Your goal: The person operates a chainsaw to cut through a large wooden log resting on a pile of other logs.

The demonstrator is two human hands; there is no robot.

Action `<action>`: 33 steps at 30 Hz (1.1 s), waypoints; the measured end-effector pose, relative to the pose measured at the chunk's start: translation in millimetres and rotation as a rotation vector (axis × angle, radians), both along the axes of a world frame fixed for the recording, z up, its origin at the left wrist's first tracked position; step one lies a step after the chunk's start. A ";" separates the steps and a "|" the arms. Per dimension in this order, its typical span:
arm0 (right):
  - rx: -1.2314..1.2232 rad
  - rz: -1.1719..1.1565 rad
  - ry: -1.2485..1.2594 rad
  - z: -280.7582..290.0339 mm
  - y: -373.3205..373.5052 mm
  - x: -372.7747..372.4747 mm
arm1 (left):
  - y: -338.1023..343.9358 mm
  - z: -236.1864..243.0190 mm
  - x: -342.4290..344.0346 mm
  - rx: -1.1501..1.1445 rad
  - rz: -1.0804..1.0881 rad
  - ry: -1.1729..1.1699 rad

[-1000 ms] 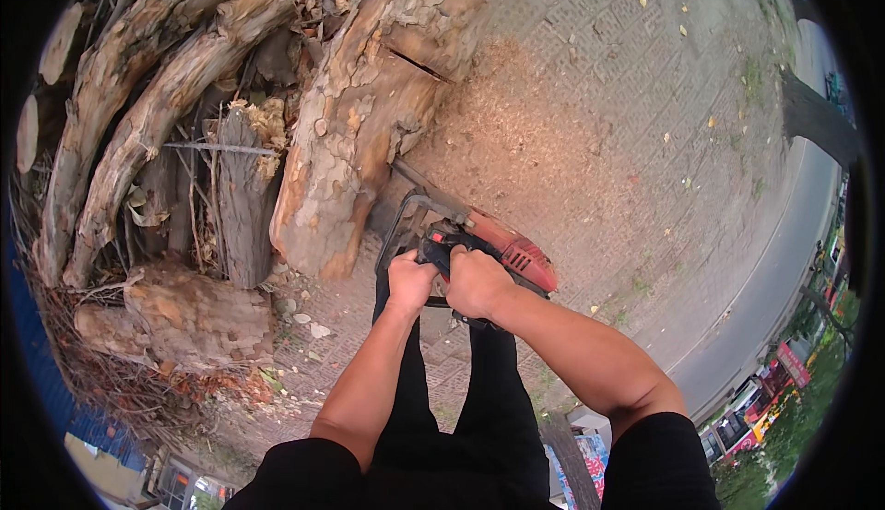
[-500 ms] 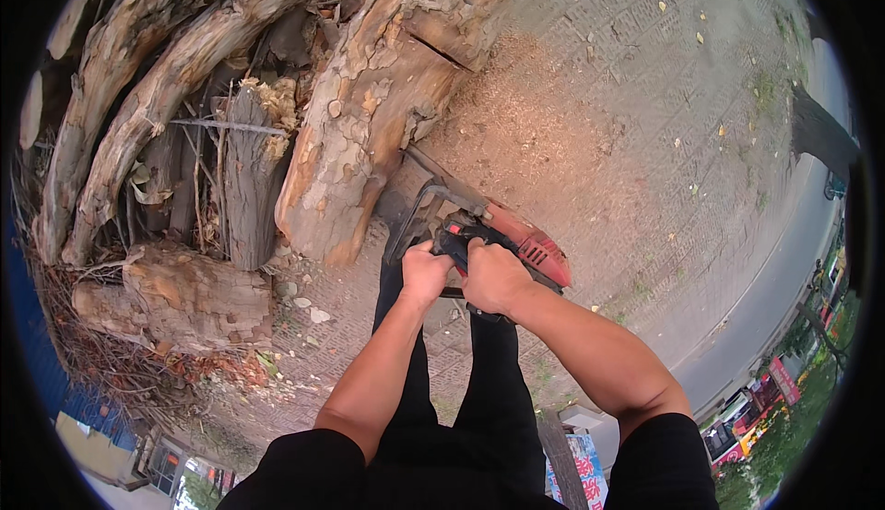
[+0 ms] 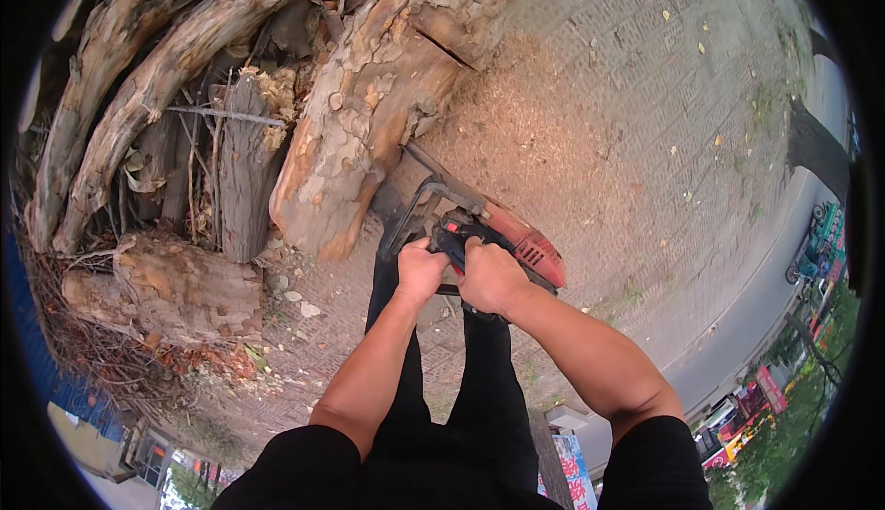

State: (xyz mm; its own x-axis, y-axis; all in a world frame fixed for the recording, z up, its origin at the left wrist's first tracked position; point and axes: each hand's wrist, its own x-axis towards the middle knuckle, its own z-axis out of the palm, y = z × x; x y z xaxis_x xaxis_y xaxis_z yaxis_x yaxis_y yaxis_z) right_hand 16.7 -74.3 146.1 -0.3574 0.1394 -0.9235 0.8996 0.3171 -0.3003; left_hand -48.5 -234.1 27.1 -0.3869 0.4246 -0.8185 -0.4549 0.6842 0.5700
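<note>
Under left hand (image 3: pixel 419 272) and right hand (image 3: pixel 491 279), both gripping: red-and-black chainsaw (image 3: pixel 524 244).
Thick log (image 3: pixel 336 132), ahead of left hand; steady two-handed hold, clear of legs (image 3: pixel 489 362), advised.

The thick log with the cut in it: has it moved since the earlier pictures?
No, in no direction: the thick log keeps its place beside the grey log; only the camera view has shifted.

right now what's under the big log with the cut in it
Sawdust lies on the paving to the right of the log; whatever is directly underneath cannot be seen, because its bulk covers it.
</note>
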 end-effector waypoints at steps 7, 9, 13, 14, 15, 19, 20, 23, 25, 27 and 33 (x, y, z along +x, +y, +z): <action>-0.010 -0.024 -0.017 36.6 -3.9 14.8 | -1.6 45.8 13.7 -0.018 -0.066 -0.008; 0.018 -0.013 0.015 21.4 -3.0 7.3 | -2.6 28.1 6.2 0.008 -0.025 -0.008; 0.003 0.023 0.022 3.5 5.3 -10.0 | 0.1 -7.2 -9.8 0.010 0.028 -0.022; 0.007 0.018 0.018 0.8 4.2 -8.6 | -0.4 -6.7 -6.2 0.014 0.031 -0.021; 0.004 0.022 -0.002 3.5 1.8 -0.8 | -2.6 -1.3 1.2 0.003 -0.029 -0.002; -0.015 -0.003 -0.042 32.8 -3.0 20.7 | -7.0 38.5 19.0 -0.036 -0.096 -0.003; -0.026 0.005 -0.045 35.6 -4.0 20.6 | -9.2 43.0 21.0 -0.062 -0.102 -0.027; -0.005 0.009 -0.005 32.1 -0.5 12.7 | 0.0 46.0 9.3 -0.077 -0.120 0.001; 0.037 0.008 0.021 15.6 2.7 1.6 | 6.2 22.3 1.1 -0.058 -0.080 0.025; 0.060 -0.011 0.032 2.8 4.1 -4.8 | 10.3 9.3 -5.3 -0.064 -0.046 0.022; 0.003 -0.023 -0.025 24.5 -15.2 26.2 | -0.3 54.9 10.4 -0.117 -0.208 0.008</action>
